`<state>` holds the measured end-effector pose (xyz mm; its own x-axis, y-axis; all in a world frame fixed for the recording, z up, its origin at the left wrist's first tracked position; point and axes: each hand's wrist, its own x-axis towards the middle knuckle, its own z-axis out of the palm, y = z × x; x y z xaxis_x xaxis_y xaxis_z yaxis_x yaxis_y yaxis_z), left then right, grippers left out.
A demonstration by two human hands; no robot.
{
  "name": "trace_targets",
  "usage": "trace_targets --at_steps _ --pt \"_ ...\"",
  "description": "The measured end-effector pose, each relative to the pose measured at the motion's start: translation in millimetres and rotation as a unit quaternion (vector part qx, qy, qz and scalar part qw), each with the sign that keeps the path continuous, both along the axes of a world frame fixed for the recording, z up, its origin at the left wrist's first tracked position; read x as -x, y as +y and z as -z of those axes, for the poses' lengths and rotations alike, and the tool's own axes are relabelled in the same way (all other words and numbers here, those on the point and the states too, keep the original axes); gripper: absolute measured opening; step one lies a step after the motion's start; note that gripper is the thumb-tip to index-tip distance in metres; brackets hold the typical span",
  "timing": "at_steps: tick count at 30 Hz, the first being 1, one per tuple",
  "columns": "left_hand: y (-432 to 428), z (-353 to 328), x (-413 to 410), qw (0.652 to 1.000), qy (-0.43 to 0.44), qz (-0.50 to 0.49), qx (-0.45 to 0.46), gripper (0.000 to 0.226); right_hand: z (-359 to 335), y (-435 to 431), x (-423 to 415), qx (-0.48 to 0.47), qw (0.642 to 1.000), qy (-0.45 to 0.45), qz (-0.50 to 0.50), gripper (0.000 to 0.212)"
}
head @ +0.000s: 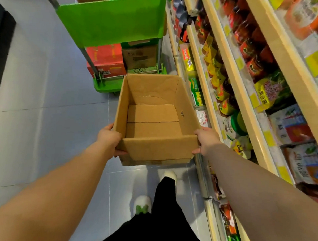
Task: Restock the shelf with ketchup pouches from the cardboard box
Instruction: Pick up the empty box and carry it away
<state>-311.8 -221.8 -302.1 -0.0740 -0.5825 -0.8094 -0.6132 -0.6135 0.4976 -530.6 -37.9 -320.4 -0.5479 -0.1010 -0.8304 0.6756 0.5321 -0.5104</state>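
Both hands hold the box [154, 120] off the floor [47, 98] — left hand [109, 138] clasping its near-left corner, right hand [206, 140] its near-right corner, each grip closed on the cardboard wall. The box interior shows only bare flaps. Its right side runs close beside the shelf [206, 89] edge; a green cart [111, 19] stands just beyond — open aisle lies left.

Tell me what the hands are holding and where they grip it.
Both hands hold the empty cardboard box: the left hand at its near left corner, the right hand at its near right corner.
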Motion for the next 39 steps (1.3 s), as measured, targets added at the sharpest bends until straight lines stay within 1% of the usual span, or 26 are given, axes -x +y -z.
trace_targets --at_steps 4,7,10,13,15,17,19,22,25,28,30,32,35,39 --pt "-21.9 27.9 39.3 0.999 -0.019 -0.026 -0.005 0.050 34.3 -25.5 38.6 -0.012 0.999 0.012 -0.032 0.029" --pt "-37.5 52.1 65.5 0.999 -0.034 -0.034 -0.013 0.048 54.4 -45.8 61.1 -0.013 0.999 -0.001 -0.040 0.036" --pt "-52.3 76.7 86.4 0.998 -0.042 -0.040 -0.020 0.046 75.9 -64.6 83.2 -0.029 0.999 -0.014 -0.008 0.033" --pt "-72.5 117.2 107.3 0.998 -0.042 -0.048 -0.027 0.048 112.6 -87.1 104.6 -0.034 0.999 -0.022 -0.008 0.017" --pt "-85.9 152.6 121.8 0.998 -0.041 -0.046 -0.035 0.046 147.4 -102.6 117.4 -0.033 0.999 -0.022 0.009 0.018" --pt "-94.3 182.8 128.8 0.997 -0.047 -0.043 -0.044 0.043 176.8 -110.0 124.4 -0.044 0.997 -0.028 0.050 0.022" --pt "-99.7 223.6 136.1 0.996 -0.061 -0.045 -0.034 0.040 217.1 -116.2 133.0 -0.043 0.996 -0.034 0.077 0.026" --pt "-102.9 278.3 144.2 0.998 -0.064 -0.019 -0.003 0.039 269.2 -121.4 141.1 -0.027 0.998 -0.027 0.058 0.029" --pt "-103.9 309.7 152.2 0.997 -0.072 -0.009 0.001 0.044 296.3 -125.2 149.4 -0.035 0.998 -0.003 0.042 0.029" --pt "-102.4 326.9 158.4 0.996 -0.084 0.010 -0.006 0.051 312.8 -124.9 156.7 -0.055 0.998 0.023 0.016 0.033" --pt "-99.8 331.6 157.2 0.994 -0.096 0.039 -0.033 0.063 318.5 -118.7 155.6 -0.077 0.996 0.036 -0.002 0.033" --pt "-94.0 332.0 153.5 0.988 -0.117 0.076 -0.066 0.071 323.9 -107.3 148.4 -0.106 0.994 0.035 -0.003 0.039" --pt "-76.3 329.9 144.2 0.979 -0.153 0.090 -0.101 0.073 328.5 -87.0 134.6 -0.142 0.989 0.030 0.000 0.044" --pt "-56.3 331.3 133.7 0.974 -0.166 0.079 -0.131 0.075 327.2 -69.7 128.1 -0.185 0.981 0.032 -0.052 0.045"
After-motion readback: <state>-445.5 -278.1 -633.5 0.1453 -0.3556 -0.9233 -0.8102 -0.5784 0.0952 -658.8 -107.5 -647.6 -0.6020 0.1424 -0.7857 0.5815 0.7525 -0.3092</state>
